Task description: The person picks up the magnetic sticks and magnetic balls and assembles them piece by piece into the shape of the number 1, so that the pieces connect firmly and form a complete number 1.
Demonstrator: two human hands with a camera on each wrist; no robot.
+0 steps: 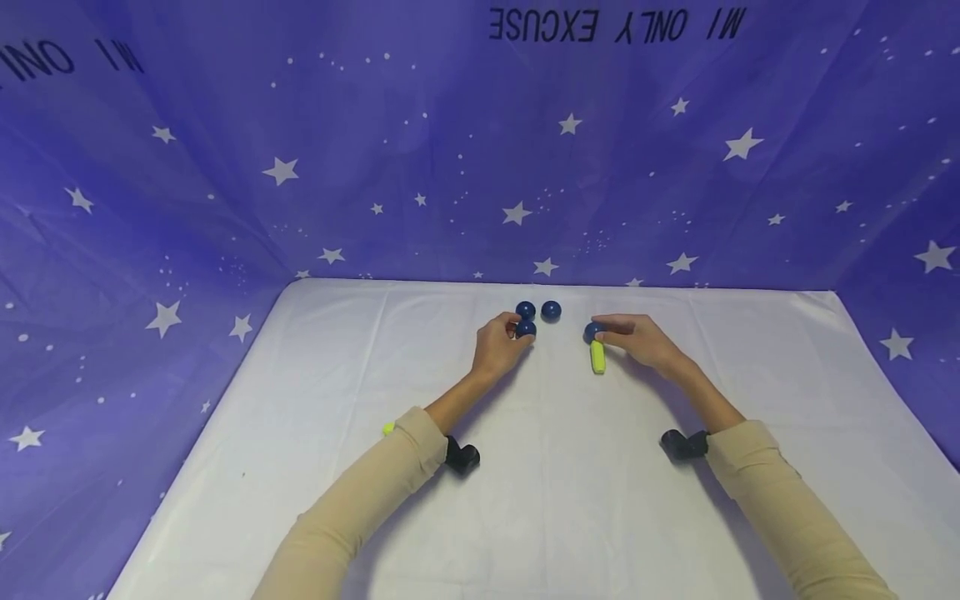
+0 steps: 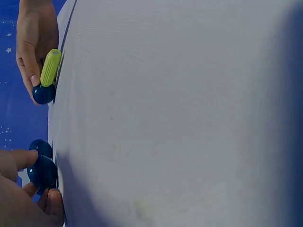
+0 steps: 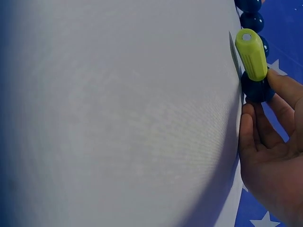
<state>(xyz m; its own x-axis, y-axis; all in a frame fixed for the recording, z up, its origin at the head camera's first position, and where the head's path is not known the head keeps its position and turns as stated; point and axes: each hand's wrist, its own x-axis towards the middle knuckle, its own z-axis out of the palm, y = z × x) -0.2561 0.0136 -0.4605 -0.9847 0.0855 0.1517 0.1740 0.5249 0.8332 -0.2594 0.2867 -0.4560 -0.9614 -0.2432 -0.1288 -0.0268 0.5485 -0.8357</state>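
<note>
My left hand (image 1: 498,347) pinches a glossy dark blue ball (image 1: 526,331) between thumb and fingers, low over the white table. Right behind it is a second blue ball (image 1: 525,310), and a third ball (image 1: 551,311) sits a little to the right. On the right side, my right hand (image 1: 637,337) holds another blue ball (image 1: 592,332), thumb in front and fingers behind. A ribbed yellow-green handle (image 3: 252,54) with a small grey dot on its end meets this ball, pointing toward the front of the table in the head view.
The white-covered table (image 1: 547,517) ends at a purple star-printed curtain (image 1: 465,150) behind the balls. A small yellow-green piece (image 1: 387,428) shows beside the left sleeve (image 1: 375,492), which hides part of it. Black wrist cameras (image 1: 462,457) hang from both wrists.
</note>
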